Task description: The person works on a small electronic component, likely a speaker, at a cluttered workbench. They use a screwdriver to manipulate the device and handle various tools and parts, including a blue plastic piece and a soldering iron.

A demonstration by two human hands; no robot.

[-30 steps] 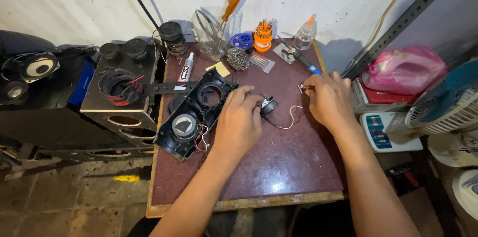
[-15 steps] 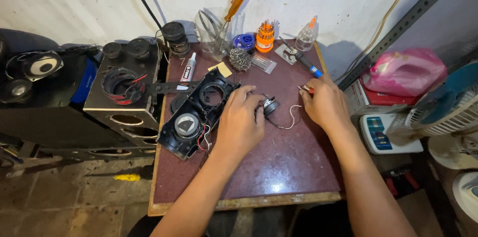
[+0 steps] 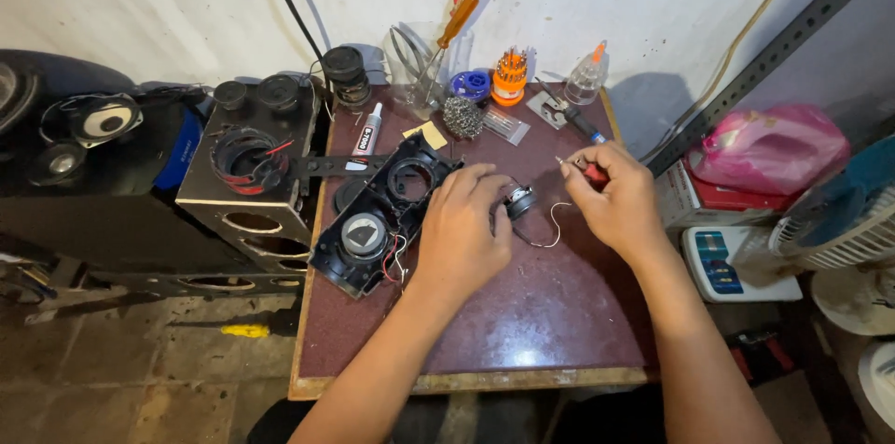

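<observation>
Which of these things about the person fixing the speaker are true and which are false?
1. The left hand touches a small round speaker. True.
2. The right hand holds a hammer. False: its fingers pinch a small red-handled tool.
3. The black speaker housing lies on the floor. False: it lies on the maroon table.
4. Orange-handled screwdrivers stand in a clear cup by the wall. True.
5. A thin white wire lies between the hands. True.

Small round black speaker driver (image 3: 519,201) lies on the maroon tabletop (image 3: 522,313). Thin white wire (image 3: 552,225) curls beside it. Red-handled tool (image 3: 594,173) is held level above.
</observation>
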